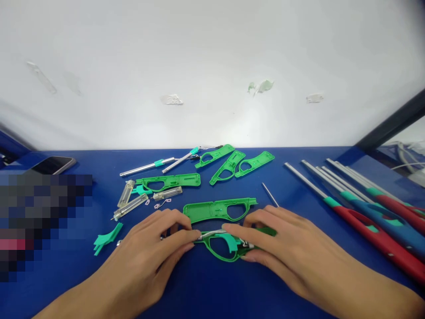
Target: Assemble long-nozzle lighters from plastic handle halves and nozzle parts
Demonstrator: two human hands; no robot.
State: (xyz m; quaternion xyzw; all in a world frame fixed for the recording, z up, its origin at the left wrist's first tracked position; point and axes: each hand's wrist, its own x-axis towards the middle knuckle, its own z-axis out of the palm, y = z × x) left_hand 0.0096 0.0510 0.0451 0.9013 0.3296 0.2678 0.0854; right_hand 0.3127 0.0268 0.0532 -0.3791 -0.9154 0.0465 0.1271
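Low in the middle, a green lighter shell half lies between my two hands, with a teal trigger and a thin wire set in it. My left hand pinches the silver metal tube at the shell's left end; much of the tube is hidden by the fingers. On the right, my right hand closes on the handle part of this shell half, its index finger resting on the wire. Just behind, another green shell half lies with its inside facing up.
Farther back lie several green shell halves and metal tubes. Clear fuel tanks and teal triggers are at left, a phone beyond. A screwdriver shaft shows behind my right hand. Finished-looking lighters line the right side.
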